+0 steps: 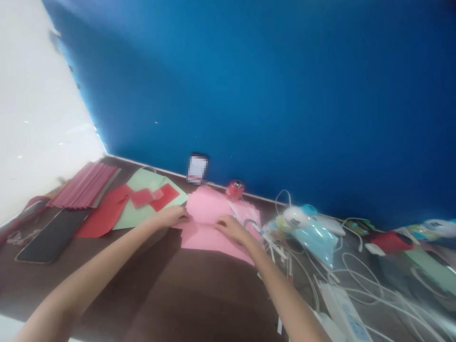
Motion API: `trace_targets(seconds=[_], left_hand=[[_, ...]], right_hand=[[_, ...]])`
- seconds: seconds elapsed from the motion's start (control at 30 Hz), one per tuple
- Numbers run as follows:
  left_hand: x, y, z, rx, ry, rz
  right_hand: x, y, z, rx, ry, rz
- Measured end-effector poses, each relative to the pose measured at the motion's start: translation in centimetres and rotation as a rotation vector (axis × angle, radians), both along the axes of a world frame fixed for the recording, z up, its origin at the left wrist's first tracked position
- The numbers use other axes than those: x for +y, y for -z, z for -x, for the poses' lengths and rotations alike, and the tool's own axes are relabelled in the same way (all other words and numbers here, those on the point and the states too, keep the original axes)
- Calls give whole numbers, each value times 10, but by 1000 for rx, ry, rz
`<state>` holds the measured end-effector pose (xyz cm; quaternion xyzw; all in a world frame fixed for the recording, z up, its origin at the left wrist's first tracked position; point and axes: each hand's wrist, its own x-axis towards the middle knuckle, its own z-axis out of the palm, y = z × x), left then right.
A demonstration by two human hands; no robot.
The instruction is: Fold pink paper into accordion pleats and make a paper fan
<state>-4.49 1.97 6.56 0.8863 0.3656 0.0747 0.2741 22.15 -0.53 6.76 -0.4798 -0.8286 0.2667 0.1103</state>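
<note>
A sheet of pink paper (pixel 208 205) rises in a curve over more pink paper (pixel 206 240) lying on the dark brown table. At its left edge, the fingers of my left hand (pixel 173 216) are closed on the sheet. My right hand (pixel 231 227) has its fingers bent together on the sheet's lower right part, where it seems to fold. Scissors (pixel 252 223) with pale handles appear to lie on the pink paper, right of my right hand; they are blurred. Just behind the paper sits a small red object (pixel 235 189).
Red paper (pixel 103 221) and light green paper (pixel 123 213) lie to the left, near a black phone (pixel 53 235) and a pleated pink stack (pixel 85 185). White cables (pixel 363 280), a power strip (pixel 344 308) and a light-blue packet (pixel 317 242) crowd the right. A blue wall (pixel 249 95) stands behind.
</note>
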Motion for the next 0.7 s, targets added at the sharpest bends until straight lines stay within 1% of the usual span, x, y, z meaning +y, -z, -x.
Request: trace_targets(seconds=[0.1, 0.2, 0.4, 0.47, 0.57, 0.7], left_hand=[[-3, 5, 2, -3, -12, -69], [-5, 12, 4, 6, -9, -195], [-7, 27, 10, 123, 95, -520], [-9, 29, 14, 163, 145, -609], [-16, 28, 19, 208, 208, -699], [-21, 26, 22, 268, 226, -768]], right_hand=[[1, 3, 1, 5, -5, -33], [1, 5, 0, 10, -10, -49], [-2, 10, -4, -3, -52, -132], [-6, 12, -5, -35, -92, -230], [-13, 15, -7, -127, -179, -415], [-23, 19, -9, -279, -272, -591]])
